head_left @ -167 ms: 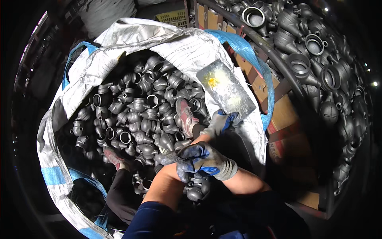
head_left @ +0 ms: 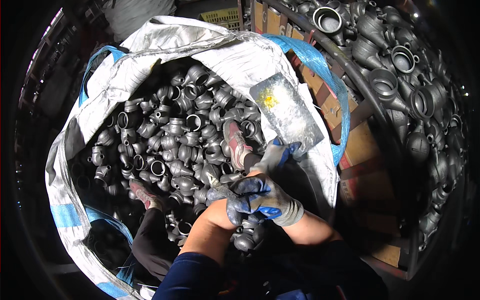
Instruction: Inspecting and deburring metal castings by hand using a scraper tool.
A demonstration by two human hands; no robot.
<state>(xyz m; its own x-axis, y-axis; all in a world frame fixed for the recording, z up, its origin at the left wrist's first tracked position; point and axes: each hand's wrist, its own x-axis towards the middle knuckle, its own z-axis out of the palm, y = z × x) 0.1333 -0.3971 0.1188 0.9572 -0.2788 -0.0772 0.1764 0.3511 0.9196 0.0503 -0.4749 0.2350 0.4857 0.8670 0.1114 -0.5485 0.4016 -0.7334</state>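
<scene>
My left hand (head_left: pixel 276 154), in a grey glove with blue patches, closes at the near edge of a flat rectangular metal plate (head_left: pixel 291 112) with a yellow stain. The plate leans on the white bag's inner side. My right hand (head_left: pixel 265 200), gloved alike, crosses over my left forearm, fingers curled. Whatever it grips, if anything, is hidden. A greyish shape (head_left: pixel 217 192) beside those fingers is unclear. Below both hands lie many grey metal pipe fittings (head_left: pixel 175 127), heaped inside the bag.
A large white bulk bag (head_left: pixel 95 107) with blue straps (head_left: pixel 320 67) surrounds the heap. Two pink shoes (head_left: pixel 235 142) stand among the fittings. At right, a metal-framed bin (head_left: pixel 345 62) lined with cardboard (head_left: pixel 357 142) holds more castings (head_left: pixel 370 27). A yellow crate (head_left: pixel 222 19) is behind.
The view has shifted slightly, so the scene sits a little differently. Glare on the plate has lessened. Both hands keep nearly the same pose.
</scene>
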